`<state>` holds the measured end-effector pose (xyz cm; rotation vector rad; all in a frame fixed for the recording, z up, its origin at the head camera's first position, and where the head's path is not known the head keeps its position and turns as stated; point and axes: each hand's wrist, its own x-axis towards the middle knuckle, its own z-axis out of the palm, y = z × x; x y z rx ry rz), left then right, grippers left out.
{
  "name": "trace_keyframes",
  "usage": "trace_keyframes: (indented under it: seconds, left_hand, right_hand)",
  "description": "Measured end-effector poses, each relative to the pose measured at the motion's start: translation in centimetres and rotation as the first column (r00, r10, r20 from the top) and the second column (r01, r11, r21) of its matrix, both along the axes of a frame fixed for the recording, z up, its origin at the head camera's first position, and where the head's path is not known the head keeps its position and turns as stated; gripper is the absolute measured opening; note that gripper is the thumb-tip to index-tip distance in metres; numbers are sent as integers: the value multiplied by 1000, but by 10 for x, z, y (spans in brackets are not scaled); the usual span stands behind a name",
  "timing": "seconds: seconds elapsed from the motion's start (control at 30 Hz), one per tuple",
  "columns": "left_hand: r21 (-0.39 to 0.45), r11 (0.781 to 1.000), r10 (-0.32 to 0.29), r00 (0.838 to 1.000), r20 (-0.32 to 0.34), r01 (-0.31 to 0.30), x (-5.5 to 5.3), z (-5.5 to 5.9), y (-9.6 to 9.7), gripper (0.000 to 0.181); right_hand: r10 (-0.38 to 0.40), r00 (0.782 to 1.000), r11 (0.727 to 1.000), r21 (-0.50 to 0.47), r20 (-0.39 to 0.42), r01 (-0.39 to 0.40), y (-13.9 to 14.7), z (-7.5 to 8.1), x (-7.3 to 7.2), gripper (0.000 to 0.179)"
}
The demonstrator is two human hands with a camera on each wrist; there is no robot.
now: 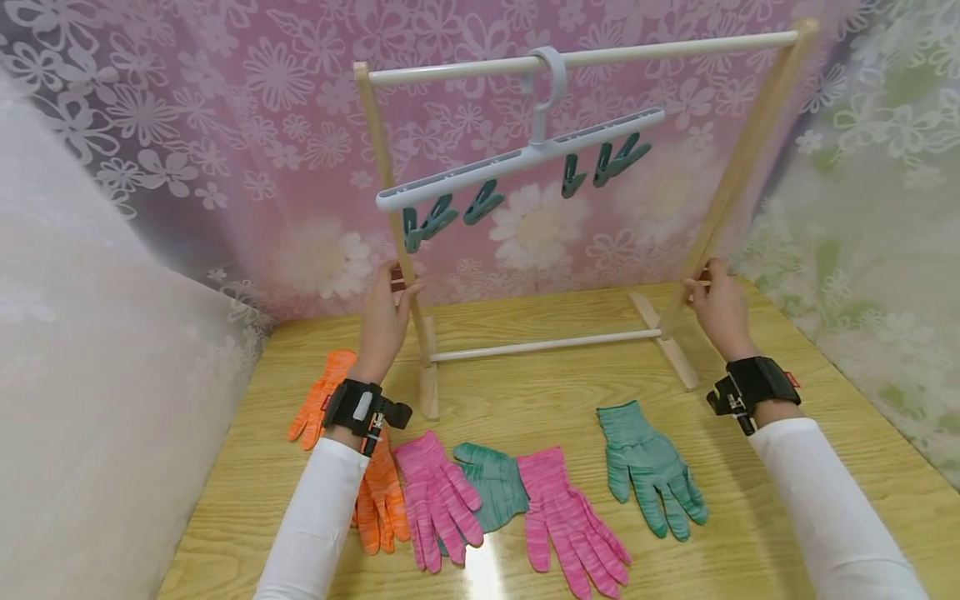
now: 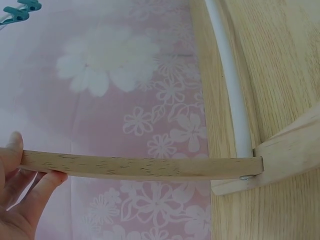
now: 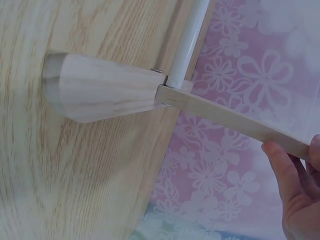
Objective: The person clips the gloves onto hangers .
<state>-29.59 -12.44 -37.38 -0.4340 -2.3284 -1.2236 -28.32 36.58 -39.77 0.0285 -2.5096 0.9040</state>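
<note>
clock read from middle of head view. left hand at nine o'clock, thumb and fingers pinching left upright of wooden rack, narrow grip; left wrist view shows thumb on one side of the wood, fingers on the other. right hand at three o'clock, same narrow pinch on right upright, low down, above the foot. rack stands on wood-grain table, spanning nine to three o'clock, white top bar across twelve, white lower bar near six, between the feet. white hanger hooked over top bar at twelve to one o'clock, tilted, its one o'clock end higher; six dark green clips hang from it, three per side. gloves lie on table: two orange gloves at seven to eight o'clock, partly hidden by left wrist and sleeve; one pink glove between six and seven, overlapping a green glove at six; another pink glove at five, just beside that green one; second green glove between four and five, apart from the rest. black wrist straps on both arms. pink floral curtain behind rack.
</note>
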Motion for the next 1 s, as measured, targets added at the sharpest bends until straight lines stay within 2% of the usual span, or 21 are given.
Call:
trace_keyframes:
  seconds: [0.13,0.37,0.53,0.7,1.0]
  left_hand:
    - [7,1000,5,1000,0,-5,2,-1,-4,45]
    - [-27,999,35,998,-55,-37,6,-2,-11,42]
    - [-13,999,42,998,-43,-43,10,-2,-18,43]
    - [-22,997,77,996,-39,-78,14,-2,-26,45]
    - [-8,995,96,994,-45,-96,19,-1,-36,45]
  right_hand:
    - [29,999,999,-26,21,-29,-3,0,1,34]
    - [55,998,997,-63,16,-54,-9,2,5,36]
    - [72,997,993,-98,26,-69,-15,0,6,38]
    - [85,996,990,-115,39,-80,-22,0,7,40]
    - [91,996,991,-102,24,-88,-31,0,7,39]
